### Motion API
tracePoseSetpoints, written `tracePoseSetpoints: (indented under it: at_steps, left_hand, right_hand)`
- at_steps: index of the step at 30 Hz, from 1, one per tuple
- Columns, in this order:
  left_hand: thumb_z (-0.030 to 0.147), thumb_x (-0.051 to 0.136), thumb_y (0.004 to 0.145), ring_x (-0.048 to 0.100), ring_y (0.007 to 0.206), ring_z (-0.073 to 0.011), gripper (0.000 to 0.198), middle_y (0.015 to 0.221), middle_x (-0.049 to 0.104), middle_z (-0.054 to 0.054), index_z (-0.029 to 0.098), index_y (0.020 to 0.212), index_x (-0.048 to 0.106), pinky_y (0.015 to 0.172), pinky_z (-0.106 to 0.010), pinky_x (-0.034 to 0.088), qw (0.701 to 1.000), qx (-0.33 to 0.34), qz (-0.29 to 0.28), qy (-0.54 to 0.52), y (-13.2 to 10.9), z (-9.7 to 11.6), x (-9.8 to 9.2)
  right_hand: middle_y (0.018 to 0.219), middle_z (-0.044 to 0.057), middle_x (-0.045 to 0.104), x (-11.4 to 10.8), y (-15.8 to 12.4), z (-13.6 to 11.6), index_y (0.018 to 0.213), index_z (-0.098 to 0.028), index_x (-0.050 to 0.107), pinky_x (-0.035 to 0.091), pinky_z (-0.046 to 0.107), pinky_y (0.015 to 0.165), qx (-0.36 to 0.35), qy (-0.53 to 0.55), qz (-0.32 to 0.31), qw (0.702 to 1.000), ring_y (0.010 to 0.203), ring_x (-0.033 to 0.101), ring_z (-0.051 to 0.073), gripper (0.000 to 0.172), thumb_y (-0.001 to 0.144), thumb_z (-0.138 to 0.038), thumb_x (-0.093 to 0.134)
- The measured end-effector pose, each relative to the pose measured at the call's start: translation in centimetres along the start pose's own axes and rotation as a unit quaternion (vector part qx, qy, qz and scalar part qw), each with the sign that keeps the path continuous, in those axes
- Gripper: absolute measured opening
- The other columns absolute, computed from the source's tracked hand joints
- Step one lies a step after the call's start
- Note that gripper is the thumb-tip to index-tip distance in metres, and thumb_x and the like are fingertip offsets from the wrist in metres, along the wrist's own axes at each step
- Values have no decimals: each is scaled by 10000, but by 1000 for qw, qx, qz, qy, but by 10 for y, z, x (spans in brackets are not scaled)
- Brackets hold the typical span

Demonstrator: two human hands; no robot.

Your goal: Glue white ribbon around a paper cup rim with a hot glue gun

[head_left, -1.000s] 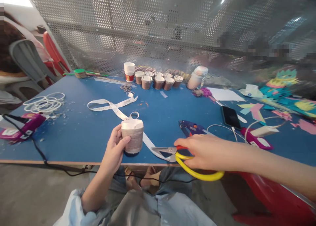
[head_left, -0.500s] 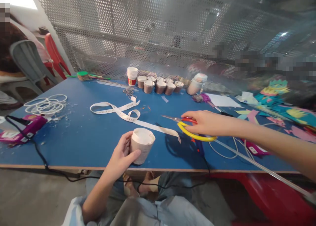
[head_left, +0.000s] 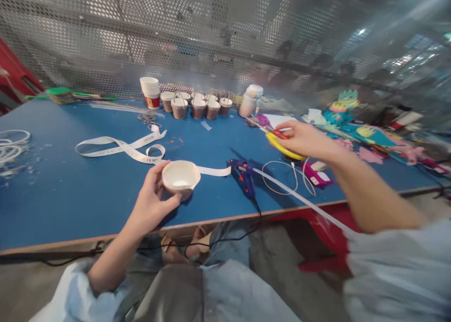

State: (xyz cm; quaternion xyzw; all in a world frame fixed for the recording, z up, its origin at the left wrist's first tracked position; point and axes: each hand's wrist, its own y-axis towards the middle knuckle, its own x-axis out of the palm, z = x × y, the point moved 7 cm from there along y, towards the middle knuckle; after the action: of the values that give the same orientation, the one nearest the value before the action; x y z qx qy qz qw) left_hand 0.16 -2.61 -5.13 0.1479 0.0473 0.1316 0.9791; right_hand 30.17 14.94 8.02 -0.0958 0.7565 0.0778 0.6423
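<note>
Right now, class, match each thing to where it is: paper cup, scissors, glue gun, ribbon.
1 paper cup
2 scissors
3 glue gun
4 ribbon

A in the right hand
B looped on the table, left of the paper cup
C in the left hand
D lying on the table between the hands

Pairs: 1-C, 2-A, 3-D, 4-B

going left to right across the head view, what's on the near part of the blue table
white rings → white ribbon → left hand holding the paper cup → blue glue gun → yellow scissors gripped in the right hand
</note>
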Motion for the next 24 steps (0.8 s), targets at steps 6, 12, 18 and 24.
tracePoseSetpoints:
  at_steps: [6,12,18,24]
  left_hand:
    - [161,681,705,532,1255,-267,672,1357,518,-152,192,1315,402,1087,-457,400,995,28,-74,64,14,-4,56]
    - [92,581,694,444,1346,-279,746,1428,483,-136,193,1400,365,1140,-466,342,985,9,-112,134,10,-8,48]
    - [158,485,755,463,1318,-266,504,1399,514,-109,199,1253,549,1076,-442,426,940,23,-88,330,35,-3,-3]
    - [315,503,842,575,1113,-284,230,1152,643,-113,204,964,664,977,-429,452,793,8,-101,600,88,-33,-38]
  right_hand:
    - [1183,218,644,90,72,-4,1272,-94,547,442,346,854,-70,-45,30,996,1069,604,309,440,910,-345,537]
    - [1163,212,628,132,87,5,1158,-102,656,423,358,912,-132,-35,46,990,1102,573,300,379,967,-331,421]
    - [1193,178,620,145,99,19,1194,-138,651,422,371,938,-147,9,60,987,1098,568,295,389,920,-375,511]
    - [1140,167,636,145,103,22,1159,-143,669,433,354,901,-157,34,60,985,1061,585,284,368,905,-372,534]
